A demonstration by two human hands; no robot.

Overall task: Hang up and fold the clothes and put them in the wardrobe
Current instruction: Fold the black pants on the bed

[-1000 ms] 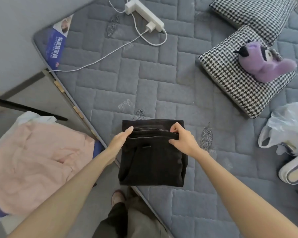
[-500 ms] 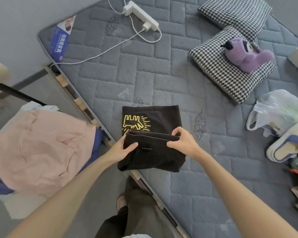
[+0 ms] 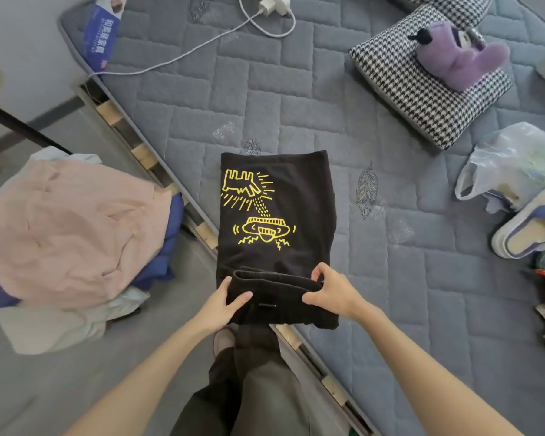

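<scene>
On the grey quilted mattress point(image 3: 328, 105), close to its near edge, lies a black garment point(image 3: 274, 215) with a yellow drawing facing up. Its near end is doubled over into a thick fold. The left hand point(image 3: 225, 302) grips the left end of that fold, thumb laid across the front. The right hand point(image 3: 331, 294) pinches the right end, fingers curled over the top. A heap of pink clothes point(image 3: 70, 228) sits to the left, off the mattress. A purple soft toy point(image 3: 456, 55) rests on a checked cushion point(image 3: 422, 99) further back
</scene>
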